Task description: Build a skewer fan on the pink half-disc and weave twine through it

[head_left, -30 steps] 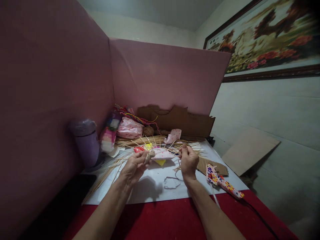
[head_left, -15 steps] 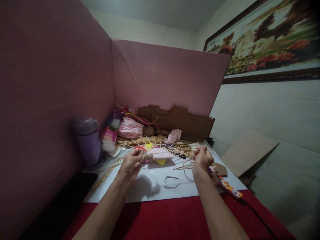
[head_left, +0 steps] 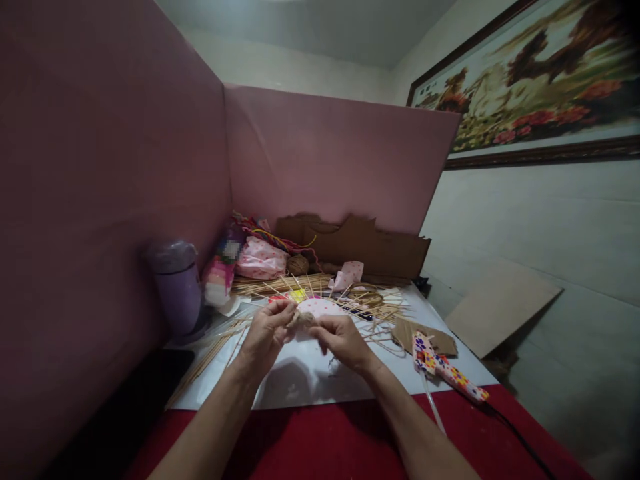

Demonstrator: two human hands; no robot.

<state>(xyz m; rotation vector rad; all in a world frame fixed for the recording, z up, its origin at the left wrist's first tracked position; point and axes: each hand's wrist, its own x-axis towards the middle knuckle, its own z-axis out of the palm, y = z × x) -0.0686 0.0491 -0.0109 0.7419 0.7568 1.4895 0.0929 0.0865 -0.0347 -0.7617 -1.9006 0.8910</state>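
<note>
My left hand (head_left: 270,330) pinches the jute twine wrapping (head_left: 303,319) at the narrow end of a craft piece. White cloth or paper with pink dots (head_left: 321,307) covers part of that piece, and thin wooden sticks (head_left: 313,287) fan out behind it. My right hand (head_left: 345,341) has its fingers closed at the right side of the wrapping, on the twine as far as I can see. The fingertips of both hands almost meet there, hiding much of the twine.
A flower-patterned glue gun (head_left: 450,375) lies at right by a cardboard scrap (head_left: 440,341). Behind are a twine ball (head_left: 298,265), a dotted pink bundle (head_left: 263,259) and torn cardboard (head_left: 350,247). At left stands a purple cup (head_left: 177,297). Pink panels (head_left: 325,153) enclose the back and left.
My right hand has come in from the right, where it was pulling the loose twine out, to the wrapping beside my left hand. The glue gun is now more fully in sight.
</note>
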